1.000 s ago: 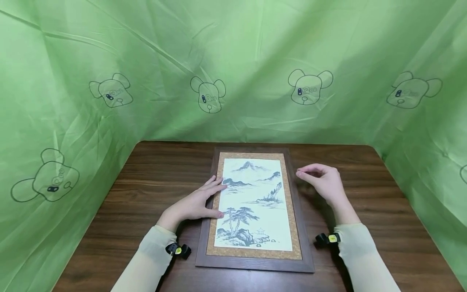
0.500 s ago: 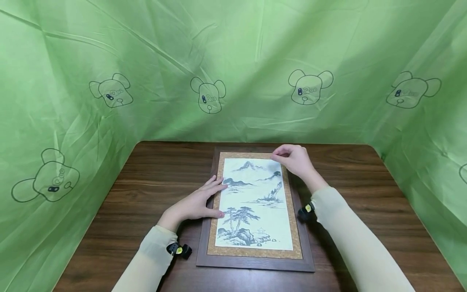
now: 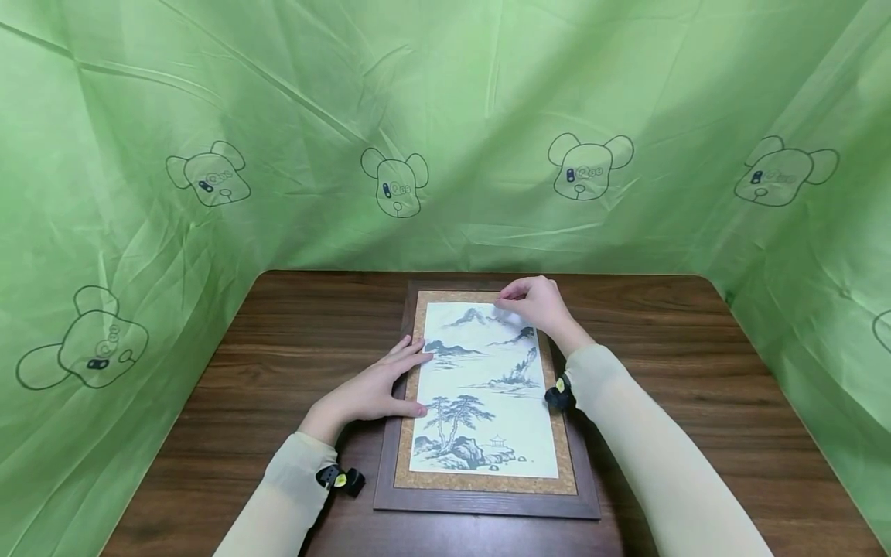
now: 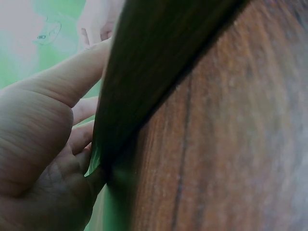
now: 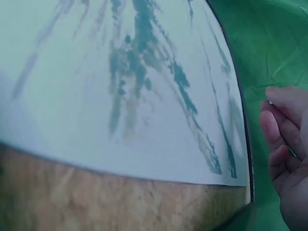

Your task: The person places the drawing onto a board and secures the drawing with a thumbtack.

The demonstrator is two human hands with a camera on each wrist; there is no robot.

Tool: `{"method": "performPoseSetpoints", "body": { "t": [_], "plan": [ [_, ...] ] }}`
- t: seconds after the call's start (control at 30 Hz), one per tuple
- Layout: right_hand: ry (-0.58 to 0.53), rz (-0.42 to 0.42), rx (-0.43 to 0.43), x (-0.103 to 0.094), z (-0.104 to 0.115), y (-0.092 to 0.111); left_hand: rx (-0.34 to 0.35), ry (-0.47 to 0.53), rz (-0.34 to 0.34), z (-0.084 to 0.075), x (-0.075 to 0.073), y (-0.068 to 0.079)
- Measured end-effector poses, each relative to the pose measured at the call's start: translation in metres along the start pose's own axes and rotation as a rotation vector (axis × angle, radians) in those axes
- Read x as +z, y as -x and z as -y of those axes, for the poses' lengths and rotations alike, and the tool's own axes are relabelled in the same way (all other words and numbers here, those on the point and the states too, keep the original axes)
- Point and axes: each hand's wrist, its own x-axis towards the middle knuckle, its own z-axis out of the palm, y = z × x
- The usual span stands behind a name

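Observation:
A sheet of paper (image 3: pixel 480 433) printed with an ink landscape lies on a cork board (image 3: pixel 480 481) inside a dark wooden frame (image 3: pixel 487 503). My left hand (image 3: pixel 365 388) rests over the frame's left side, fingers spread, thumb and fingertips on the paper's left edge. My right hand (image 3: pixel 541 305) is above the paper's top edge, right of the mountain peak, thumb and index finger pinched together. In the right wrist view, a small white thing (image 5: pixel 270 102) shows between those fingertips; its kind is too small to tell. Whether that hand touches the paper is unclear.
The frame lies on a dark wood-grain table (image 3: pixel 292 333). A green curtain (image 3: pixel 473 85) with bear-head outlines encloses the back and sides. Each wrist wears a black strapped camera; the right one (image 3: pixel 559 394) is above the frame's right side.
My right hand has moved from beside the frame's right edge, up and left, to over the top of the paper. My left hand has stayed in place.

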Motion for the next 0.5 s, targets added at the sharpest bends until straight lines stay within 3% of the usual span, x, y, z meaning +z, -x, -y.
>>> {"method": "performPoseSetpoints", "body": {
  "t": [0.27,0.5],
  "plan": [
    [0.014,0.023,0.028,0.012,-0.006,-0.006,0.005,0.003,-0.001,0.002,0.001,0.000],
    [0.119,0.070,-0.063,0.021,-0.006,-0.010,0.000,0.005,-0.002,0.001,0.000,0.000]
  ]
}}
